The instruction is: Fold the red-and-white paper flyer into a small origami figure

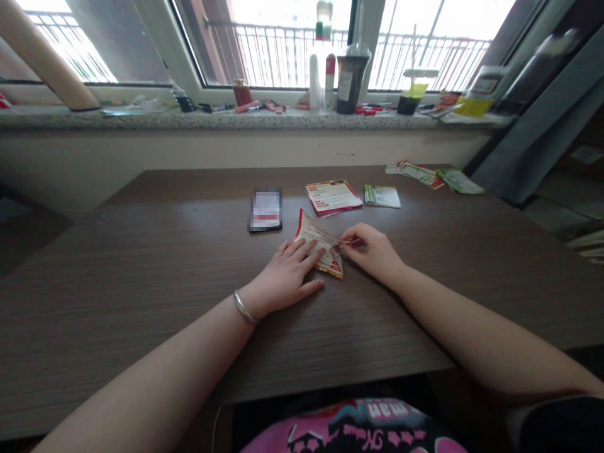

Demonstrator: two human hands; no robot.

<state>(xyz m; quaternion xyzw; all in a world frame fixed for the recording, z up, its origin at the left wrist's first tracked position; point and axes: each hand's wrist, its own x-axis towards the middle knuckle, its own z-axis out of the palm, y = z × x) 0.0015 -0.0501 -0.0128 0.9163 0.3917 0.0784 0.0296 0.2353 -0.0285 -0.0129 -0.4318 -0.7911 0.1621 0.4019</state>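
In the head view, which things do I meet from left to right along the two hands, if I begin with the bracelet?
Silver bracelet → left hand → red-edged printed paper → right hand, pinching the paper's edge.

A phone-like device (267, 207), its face blurred, lay on the bench (141, 270). Along the speckled stone sill (264, 122) stood a small red jar (242, 95), a dark lidded cup (346, 85) and a shorter cup (410, 100) with a straw. Farther right sat a container (479, 100) with a yellow lower part, near a grey curtain (533, 132). A pale pole (51, 60) leaned at the left; a barred railing (429, 55) showed beyond the windows (283, 44).
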